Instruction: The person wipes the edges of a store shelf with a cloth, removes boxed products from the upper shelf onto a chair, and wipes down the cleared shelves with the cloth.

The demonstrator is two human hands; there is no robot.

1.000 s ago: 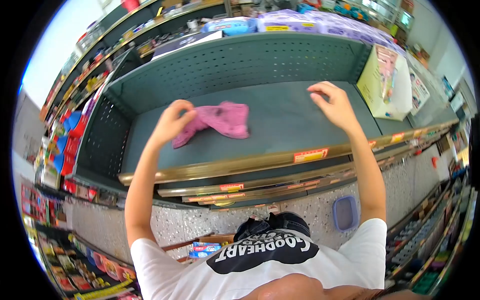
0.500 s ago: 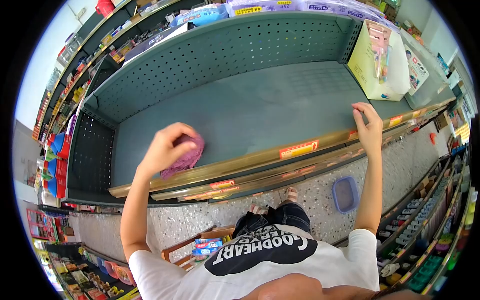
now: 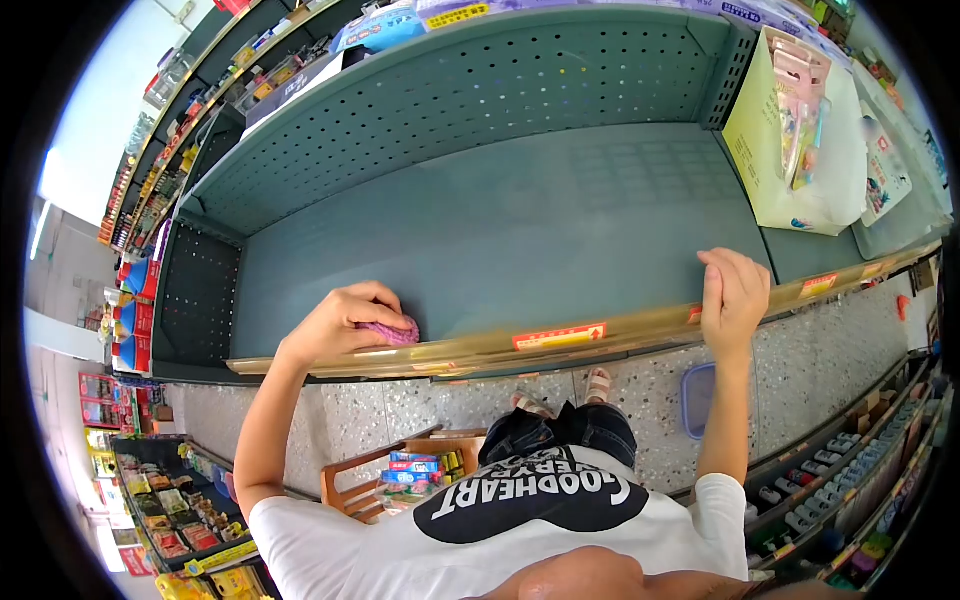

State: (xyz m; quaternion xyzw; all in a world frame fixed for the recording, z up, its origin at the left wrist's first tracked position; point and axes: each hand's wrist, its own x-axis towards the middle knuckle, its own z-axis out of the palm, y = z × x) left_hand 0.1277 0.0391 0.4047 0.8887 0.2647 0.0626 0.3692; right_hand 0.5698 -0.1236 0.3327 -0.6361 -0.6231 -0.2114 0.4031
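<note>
My left hand (image 3: 345, 322) is closed on a crumpled purple cloth (image 3: 392, 332). It presses the cloth down at the front left of a grey-green metal shelf (image 3: 500, 230), just behind the front rail. Part of the cloth is hidden under my fingers. My right hand (image 3: 736, 298) has its fingers curled together over the shelf's gold-coloured front rail (image 3: 480, 352), toward the right. The rail carries red and yellow price labels (image 3: 560, 337).
A pale green and white box (image 3: 800, 150) with a pink packet stands at the shelf's right end, beside a clear plastic bin (image 3: 910, 200). A blue basin (image 3: 697, 400) sits on the speckled floor. Behind me is a wooden chair (image 3: 345, 480) with small boxes on it.
My left hand has moved slightly right with the cloth, which is now more bunched under my fingers. My right hand has come down onto the rail and its fingers have curled in.
</note>
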